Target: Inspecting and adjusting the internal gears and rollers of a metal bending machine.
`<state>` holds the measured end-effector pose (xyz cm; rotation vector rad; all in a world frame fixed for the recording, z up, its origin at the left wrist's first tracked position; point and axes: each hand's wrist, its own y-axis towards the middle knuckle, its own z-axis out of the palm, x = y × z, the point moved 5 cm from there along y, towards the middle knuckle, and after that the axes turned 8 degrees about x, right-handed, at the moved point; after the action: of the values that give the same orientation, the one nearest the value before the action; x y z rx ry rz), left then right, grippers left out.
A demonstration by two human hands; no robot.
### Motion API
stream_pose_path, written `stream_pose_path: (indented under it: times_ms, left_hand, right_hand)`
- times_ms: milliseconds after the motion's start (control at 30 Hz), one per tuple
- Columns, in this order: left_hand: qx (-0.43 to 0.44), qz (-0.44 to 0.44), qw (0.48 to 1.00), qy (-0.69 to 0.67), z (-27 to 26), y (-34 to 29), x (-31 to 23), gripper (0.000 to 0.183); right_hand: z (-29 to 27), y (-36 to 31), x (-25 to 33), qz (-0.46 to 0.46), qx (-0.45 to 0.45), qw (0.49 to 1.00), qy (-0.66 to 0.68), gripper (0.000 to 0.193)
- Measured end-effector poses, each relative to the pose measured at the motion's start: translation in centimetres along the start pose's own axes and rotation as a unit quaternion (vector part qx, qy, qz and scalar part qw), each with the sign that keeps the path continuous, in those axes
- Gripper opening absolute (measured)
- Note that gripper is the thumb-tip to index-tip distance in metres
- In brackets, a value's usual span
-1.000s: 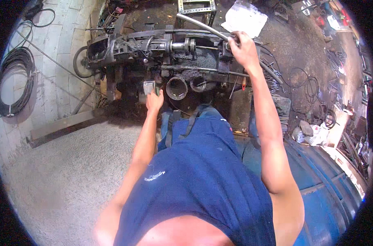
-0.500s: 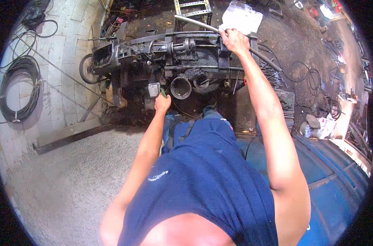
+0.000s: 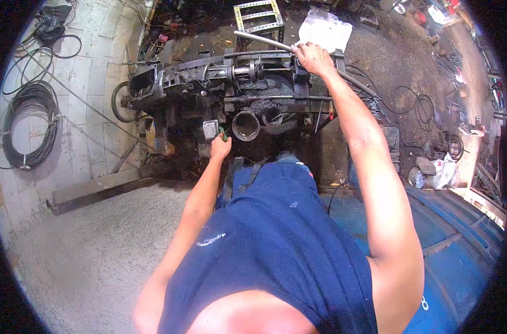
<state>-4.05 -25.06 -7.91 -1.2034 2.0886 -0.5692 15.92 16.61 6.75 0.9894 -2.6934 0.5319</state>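
My right hand (image 3: 315,58) is closed over a long grey metal bar (image 3: 356,83), which slants across the far right part of a dark, greasy machine (image 3: 242,69). The bar's far left end reaches toward a small perforated metal stand. Lower and to the left, my left hand (image 3: 221,146) is closed around a green handle (image 3: 223,134) beside a small grey box (image 3: 210,129) on the machine's near side. Most of the handle is hidden by my fingers. A round, open pipe end (image 3: 246,126) faces me just right of that hand.
A coil of black cable (image 3: 28,125) lies on the pale tiles at left. The perforated metal stand (image 3: 260,26) and a white sheet (image 3: 325,30) are beyond the machine. Metal rods (image 3: 376,106) lie on the right. A blue panel (image 3: 432,222) is at near right.
The whole view has shifted slightly, with the machine sitting a little lower in the picture. Both hands keep their grips, and the bar lies much as before.
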Motion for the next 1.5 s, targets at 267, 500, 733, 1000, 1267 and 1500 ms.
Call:
stream_pose_path:
  times_ms: [267,500,733,1000,1267,1500]
  left_hand:
    - [-0.039,-0.023,0.999,-0.004,0.6,-0.1,-0.3,0.056]
    - [-0.043,-0.046,0.998,-0.016,0.8,-0.7,-1.0,0.057]
    - [-0.055,-0.048,0.997,-0.034,1.0,-0.4,-0.4,0.056]
    - [-0.053,-0.056,0.996,-0.034,1.2,-0.1,0.1,0.055]
    - [-0.052,-0.069,0.996,-0.030,0.9,-0.6,-0.8,0.055]
    - [-0.070,-0.008,0.995,-0.070,1.3,-0.5,0.2,0.056]
  right_hand:
    - [-1.2,-0.4,0.5,0.046,-0.013,0.998,0.040,0.070]
    - [-1.2,-0.5,0.0,0.055,-0.020,0.997,0.055,0.074]
    - [-0.7,-0.2,0.1,0.065,-0.014,0.997,0.038,0.076]
    - [-0.8,-0.3,0.2,0.061,-0.027,0.997,0.044,0.075]
    - [-1.1,-0.4,0.1,0.073,-0.023,0.996,0.044,0.073]
    - [-1.2,-0.5,0.5,0.066,-0.037,0.996,0.057,0.073]
